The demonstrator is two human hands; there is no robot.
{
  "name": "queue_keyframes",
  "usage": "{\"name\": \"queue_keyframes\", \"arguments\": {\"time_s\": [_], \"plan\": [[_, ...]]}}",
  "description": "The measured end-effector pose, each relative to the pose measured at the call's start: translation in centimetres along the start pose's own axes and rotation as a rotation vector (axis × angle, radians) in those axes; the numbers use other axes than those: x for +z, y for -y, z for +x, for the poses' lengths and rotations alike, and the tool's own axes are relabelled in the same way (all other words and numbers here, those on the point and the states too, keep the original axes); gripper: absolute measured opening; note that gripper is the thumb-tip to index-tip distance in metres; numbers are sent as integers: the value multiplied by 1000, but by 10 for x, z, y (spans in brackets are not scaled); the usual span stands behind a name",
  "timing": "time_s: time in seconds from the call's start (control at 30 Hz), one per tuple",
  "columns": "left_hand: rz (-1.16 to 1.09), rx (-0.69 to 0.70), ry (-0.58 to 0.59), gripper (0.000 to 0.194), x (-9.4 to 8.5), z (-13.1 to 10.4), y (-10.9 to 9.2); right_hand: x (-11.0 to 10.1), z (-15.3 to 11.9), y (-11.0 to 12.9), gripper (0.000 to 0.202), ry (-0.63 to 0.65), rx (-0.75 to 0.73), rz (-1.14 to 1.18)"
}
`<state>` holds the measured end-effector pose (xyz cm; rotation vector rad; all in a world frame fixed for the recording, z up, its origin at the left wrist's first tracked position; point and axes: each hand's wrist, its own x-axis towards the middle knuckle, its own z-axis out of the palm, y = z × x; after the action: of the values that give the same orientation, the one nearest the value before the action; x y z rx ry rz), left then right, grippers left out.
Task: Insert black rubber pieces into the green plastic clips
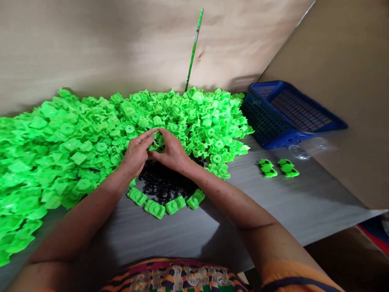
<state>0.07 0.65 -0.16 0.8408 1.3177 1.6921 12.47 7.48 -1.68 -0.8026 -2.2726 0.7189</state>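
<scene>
My left hand [136, 154] and my right hand [171, 150] meet over a heap of small black plastic parts [167, 183]. Between their fingertips is a small green plastic piece [156, 139], mostly hidden by the fingers. Both hands are closed in a pinch on it. Behind and left of the hands spreads a large pile of bright green moulded pieces [67, 146], some shaped like toy car bodies. In front of the black heap, several green toy car bodies [155, 209] lie in a curved row.
A blue plastic basket [265, 118] stands at the back right, by the board wall. Near it lies a clear round plastic piece [299, 152]. On the grey table [310, 201] rest green pieces with black parts fitted [288, 167]. A thin green stick [194, 50] leans on the back wall.
</scene>
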Motion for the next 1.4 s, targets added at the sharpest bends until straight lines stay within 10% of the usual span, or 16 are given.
{"name": "queue_keyframes", "arguments": {"time_s": [0.43, 0.8, 1.17, 1.4], "plan": [[-47, -35, 23, 58, 7, -13, -22, -46, 3, 0, 48, -63, 124, 167], [89, -55, 84, 42, 6, -19, -22, -183, -136, -85, 50, -278, 518, -691], [183, 38, 123, 35, 8, -25, -23, -213, -189, -138, 35, -319, 752, -928], [240, 70, 103, 31, 5, -18, -22, -195, -162, -97, 49, -298, 582, -987]]}}
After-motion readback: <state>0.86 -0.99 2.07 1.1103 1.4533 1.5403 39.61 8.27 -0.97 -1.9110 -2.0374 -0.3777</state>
